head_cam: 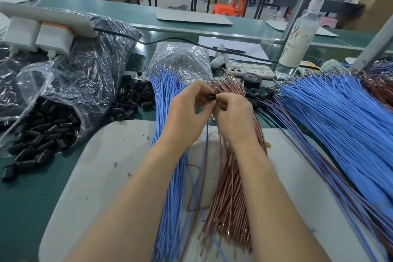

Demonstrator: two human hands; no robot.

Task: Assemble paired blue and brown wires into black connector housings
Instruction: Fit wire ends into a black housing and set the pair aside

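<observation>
Nearest, a grey mat (102, 176) lies on the green worktop (25, 198), and both forearms reach out over it. On the mat, a bundle of blue wires (170, 187) lies left of a bundle of brown wires (229, 198), both running away from the viewer. Above their far ends, the left hand (187, 112) has its grip closed on a black connector housing (211, 97), pinched between thumb and fingertips with its round end turned up. The right hand (234, 117) touches the housing from the right. Its grip is curled tight, seemingly on the end of a loose blue wire (206, 151) that hangs down between the hands; the fingers hide the exact hold. To the left, loose black housings (42, 134) spill from a clear plastic bag (63, 83), with a smaller heap (134, 98) just beyond the mat. To the right, a wide fan of blue and brown wires (340, 123) ends in black housings near a roll of black tape (252, 78). Farther off stand a phone (248, 69), a bottle (299, 42) and a white power strip (42, 17).
</observation>
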